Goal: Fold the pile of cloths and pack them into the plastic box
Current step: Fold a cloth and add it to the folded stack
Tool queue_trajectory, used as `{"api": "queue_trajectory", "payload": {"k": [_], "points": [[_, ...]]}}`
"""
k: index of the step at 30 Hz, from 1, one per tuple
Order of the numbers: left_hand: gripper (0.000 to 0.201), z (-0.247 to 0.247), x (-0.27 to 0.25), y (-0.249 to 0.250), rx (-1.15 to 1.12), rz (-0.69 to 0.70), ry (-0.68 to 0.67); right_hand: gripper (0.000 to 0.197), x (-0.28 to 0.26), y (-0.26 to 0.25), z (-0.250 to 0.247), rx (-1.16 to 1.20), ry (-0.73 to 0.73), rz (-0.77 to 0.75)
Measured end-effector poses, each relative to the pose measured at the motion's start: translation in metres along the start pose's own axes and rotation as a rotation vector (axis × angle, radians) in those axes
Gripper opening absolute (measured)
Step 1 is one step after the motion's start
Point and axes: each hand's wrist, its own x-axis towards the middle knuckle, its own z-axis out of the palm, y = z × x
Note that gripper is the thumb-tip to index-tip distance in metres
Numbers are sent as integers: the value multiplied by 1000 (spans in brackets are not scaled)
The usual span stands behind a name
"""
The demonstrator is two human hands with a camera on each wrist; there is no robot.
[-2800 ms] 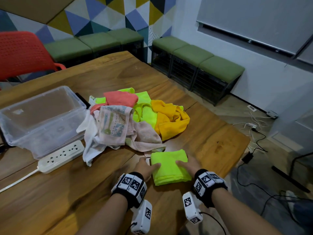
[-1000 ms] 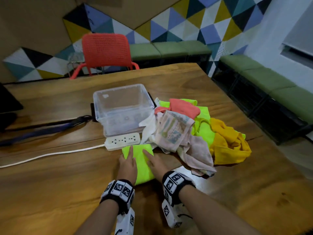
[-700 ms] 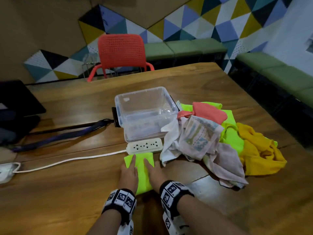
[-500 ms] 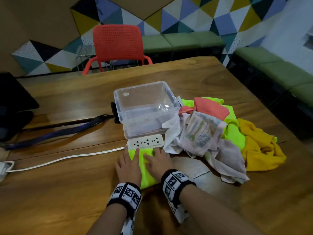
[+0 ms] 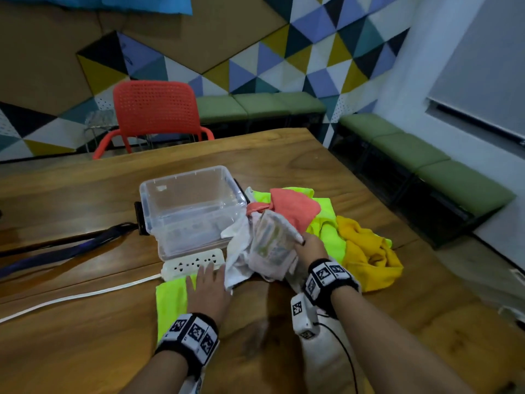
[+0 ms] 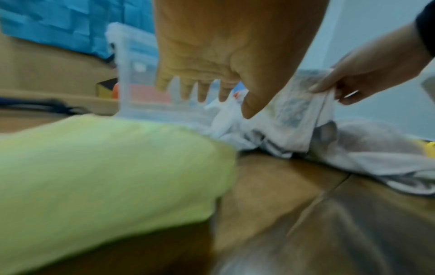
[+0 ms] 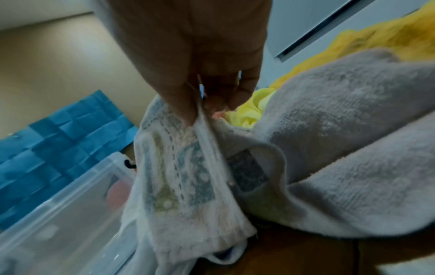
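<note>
- Wooden table (image 5: 298, 155) carries everything, in a room with a wall of coloured triangles behind it.
- Patterned towel (image 5: 271, 241), thin and limp, tops the pile of cloths (image 5: 326, 228) right of the table's middle; it looks light and will sag wherever it is not held, so an edge or corner is the place to take it.
- Right hand (image 5: 311, 248) pinches a fold of its edge between thumb and fingers, lifting it off the pile.
- Left hand (image 5: 208, 290) lies with fingers straight, flat on the folded neon cloth (image 5: 170, 300) near the table's near edge; the soft wad should keep its fold only if carried flat.
- Plastic box (image 5: 190, 206), clear and holding no cloth yet, stands just behind, with a white power strip (image 5: 193, 264) between it and the neon cloth.
- Grey towel (image 7: 341, 148) and yellow cloth (image 5: 369, 254) lie crumpled beside, unfolded.
</note>
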Motion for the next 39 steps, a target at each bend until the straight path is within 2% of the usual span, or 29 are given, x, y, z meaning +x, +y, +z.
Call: {"api": "queue_trajectory", "payload": {"k": [2,3,5,7,10,13,16,18,19,20,22,23,24,25,27,28,34,37,39], "points": [[58,-14,4,29,-163,139,92,9,-15,2,-5,139,-117,-99],[58,-21,4,45,-275,199,108,12,-25,4,-7,227,-197,-128],[60,-31,0,73,-503,292,59,23,-45,7,-15,400,-317,-153],[63,-39,-11,96,-665,354,-31,24,-59,14,-26,559,-335,-144],[48,-48,-24,116,-749,392,28,18,-70,26,-47,734,-313,-141],[48,-53,-26,127,-731,430,65,16,-69,42,-71,560,-160,-220],[30,-50,-24,136,-723,376,92,31,-62,65,-94,409,57,-137],[22,-51,-22,143,-725,357,116,17,-59,81,-103,375,189,-105],[25,-53,-22,147,-733,354,99,21,-59,87,-106,355,198,-119],[34,-54,-22,151,-746,365,81,39,-60,91,-109,295,168,-194],[63,-54,-22,160,-774,378,49,69,-64,88,-112,24,-38,-345],[71,-53,-22,163,-778,374,42,70,-66,85,-112,-124,-134,-377],[70,-53,-22,166,-776,374,50,65,-64,85,-108,-241,-189,-368],[60,-53,-22,169,-786,373,75,57,-61,87,-104,-308,-204,-341],[28,-58,-20,169,-840,347,150,32,-54,95,-99,-276,-140,-238],[18,-63,-21,167,-866,326,204,22,-52,100,-101,-239,-105,-201],[20,-86,-16,145,-914,224,454,22,-49,99,-115,-299,41,-172],[20,-97,-15,146,-990,218,502,11,-41,85,-119,-50,62,-154],[22,-106,-13,149,-1014,228,524,23,-37,77,-124,116,78,-154]]}}
